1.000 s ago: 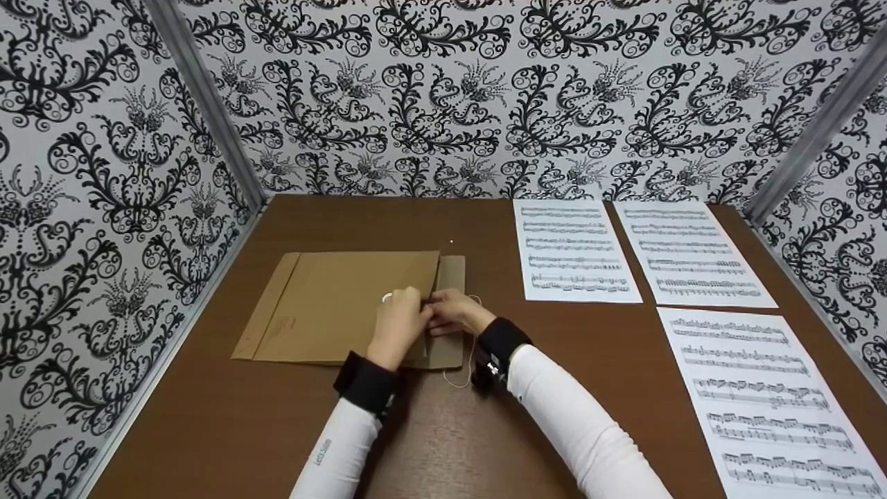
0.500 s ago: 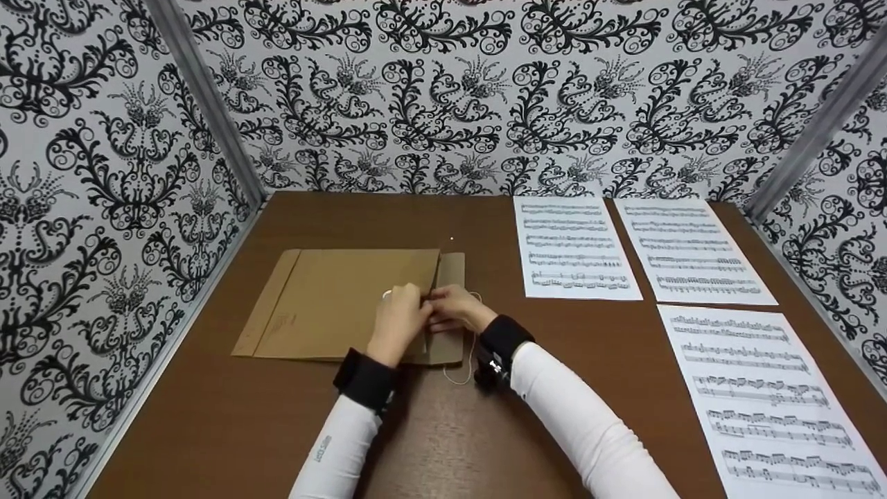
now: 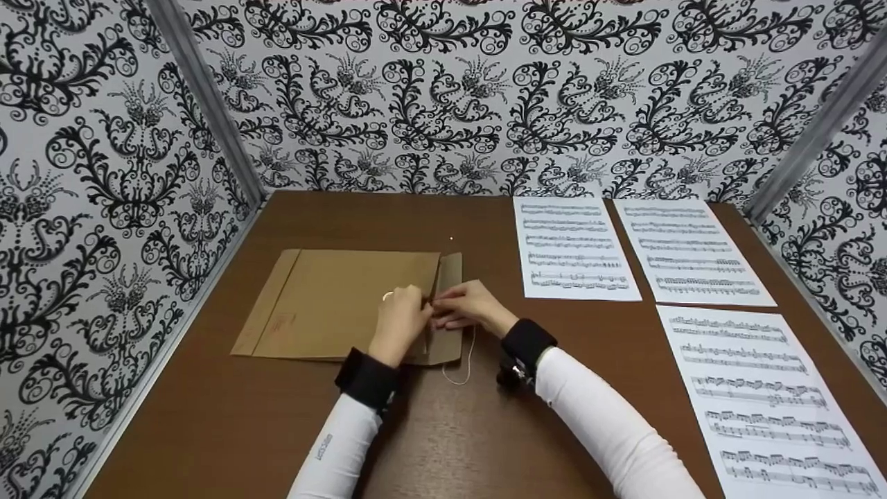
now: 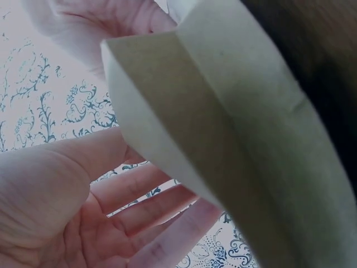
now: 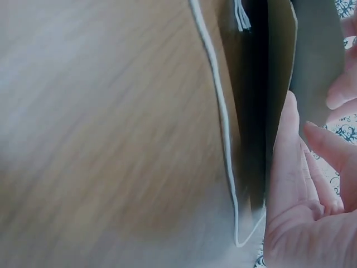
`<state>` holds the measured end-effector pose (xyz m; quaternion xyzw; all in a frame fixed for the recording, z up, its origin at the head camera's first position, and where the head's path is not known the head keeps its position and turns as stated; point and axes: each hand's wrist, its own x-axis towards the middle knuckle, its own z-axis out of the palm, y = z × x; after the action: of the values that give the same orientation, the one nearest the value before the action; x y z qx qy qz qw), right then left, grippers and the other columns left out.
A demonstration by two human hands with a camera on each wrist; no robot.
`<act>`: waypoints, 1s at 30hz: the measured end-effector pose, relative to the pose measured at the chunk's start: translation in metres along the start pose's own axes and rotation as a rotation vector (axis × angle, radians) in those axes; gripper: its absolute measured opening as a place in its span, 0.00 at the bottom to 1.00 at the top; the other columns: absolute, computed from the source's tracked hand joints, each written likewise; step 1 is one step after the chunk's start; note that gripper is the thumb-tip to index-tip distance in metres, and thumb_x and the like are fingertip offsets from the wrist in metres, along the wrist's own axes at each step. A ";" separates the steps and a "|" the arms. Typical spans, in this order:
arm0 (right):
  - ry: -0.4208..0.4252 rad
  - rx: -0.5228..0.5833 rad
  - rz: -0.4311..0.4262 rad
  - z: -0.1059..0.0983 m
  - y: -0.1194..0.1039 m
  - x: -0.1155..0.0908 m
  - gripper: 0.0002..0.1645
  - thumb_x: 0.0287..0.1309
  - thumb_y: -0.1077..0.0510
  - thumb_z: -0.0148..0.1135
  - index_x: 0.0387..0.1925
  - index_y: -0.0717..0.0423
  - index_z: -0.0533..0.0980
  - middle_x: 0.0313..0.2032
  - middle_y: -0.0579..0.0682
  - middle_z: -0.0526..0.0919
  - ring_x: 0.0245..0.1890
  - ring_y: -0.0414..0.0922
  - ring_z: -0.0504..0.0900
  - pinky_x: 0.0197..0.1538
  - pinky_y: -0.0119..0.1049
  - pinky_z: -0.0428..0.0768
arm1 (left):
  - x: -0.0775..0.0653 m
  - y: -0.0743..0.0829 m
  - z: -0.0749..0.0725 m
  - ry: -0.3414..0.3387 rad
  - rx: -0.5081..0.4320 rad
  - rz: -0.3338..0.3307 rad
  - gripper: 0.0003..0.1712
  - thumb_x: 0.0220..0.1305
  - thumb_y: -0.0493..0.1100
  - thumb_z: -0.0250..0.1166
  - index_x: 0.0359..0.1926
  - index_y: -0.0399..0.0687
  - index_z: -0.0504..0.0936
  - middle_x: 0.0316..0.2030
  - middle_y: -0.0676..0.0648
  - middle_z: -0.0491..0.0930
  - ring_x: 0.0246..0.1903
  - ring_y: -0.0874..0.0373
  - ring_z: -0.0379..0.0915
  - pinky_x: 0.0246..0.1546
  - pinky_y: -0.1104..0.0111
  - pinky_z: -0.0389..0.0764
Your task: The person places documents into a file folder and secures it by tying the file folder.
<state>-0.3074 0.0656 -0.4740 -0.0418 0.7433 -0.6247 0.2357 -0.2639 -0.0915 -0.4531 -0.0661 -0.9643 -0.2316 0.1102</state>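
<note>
curling over the edge of the brown envelope, the left hand grips it beside the flap; its wrist view shows fingers passing behind the paper. the right hand is what changes: its wrist now sits farther right than half a second ago and its fingers reach out longer, while the tips stay near the same spot, close by the left hand's. whether they pinch the paper or only touch it, i cannot tell. the envelope keeps its place on the left and middle of the table, flap end to the right. the white string no longer shows a bend behind the right hand; in the right wrist view it hangs slack beside the paper. as i judge it, this is a small change of hold rather than a finished step: the work centres on the flap end, and the string's visible length is not wound round anything. three sheets of music lie well apart on the right, untouched.
</note>
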 end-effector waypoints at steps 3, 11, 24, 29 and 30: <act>0.015 -0.012 -0.011 -0.005 0.000 -0.005 0.17 0.68 0.64 0.63 0.54 0.71 0.81 0.45 0.66 0.90 0.24 0.37 0.88 0.31 0.27 0.87 | -0.001 0.001 0.003 0.014 0.031 0.020 0.07 0.60 0.39 0.70 0.29 0.38 0.87 0.34 0.34 0.89 0.35 0.36 0.86 0.36 0.47 0.84; 0.034 -0.005 -0.033 -0.014 0.004 -0.012 0.15 0.65 0.67 0.64 0.50 0.74 0.82 0.39 0.61 0.92 0.25 0.36 0.88 0.33 0.27 0.87 | -0.007 0.000 0.012 0.033 0.043 0.046 0.07 0.57 0.36 0.70 0.25 0.35 0.83 0.31 0.32 0.88 0.32 0.35 0.87 0.33 0.47 0.85; 0.005 0.036 -0.056 -0.035 0.004 -0.026 0.18 0.67 0.66 0.63 0.54 0.76 0.79 0.43 0.63 0.91 0.29 0.37 0.90 0.36 0.27 0.87 | -0.009 0.005 0.014 -0.054 0.089 0.036 0.10 0.60 0.40 0.72 0.28 0.36 0.86 0.32 0.34 0.89 0.32 0.40 0.87 0.34 0.51 0.87; 0.031 0.030 -0.058 -0.048 -0.001 -0.032 0.20 0.67 0.65 0.63 0.55 0.77 0.78 0.42 0.61 0.91 0.29 0.37 0.90 0.37 0.27 0.88 | -0.008 0.008 0.012 -0.007 0.091 0.079 0.14 0.65 0.43 0.69 0.29 0.34 0.86 0.31 0.33 0.88 0.30 0.38 0.87 0.31 0.50 0.86; 0.033 0.019 -0.062 -0.052 -0.002 -0.034 0.21 0.67 0.65 0.63 0.56 0.77 0.77 0.42 0.61 0.91 0.29 0.37 0.90 0.38 0.28 0.88 | -0.008 0.010 0.011 0.007 0.086 0.083 0.15 0.66 0.43 0.68 0.29 0.34 0.85 0.31 0.33 0.88 0.30 0.38 0.86 0.31 0.50 0.86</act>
<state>-0.2989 0.1242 -0.4565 -0.0521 0.7394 -0.6394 0.2043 -0.2560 -0.0785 -0.4604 -0.1005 -0.9694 -0.1855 0.1258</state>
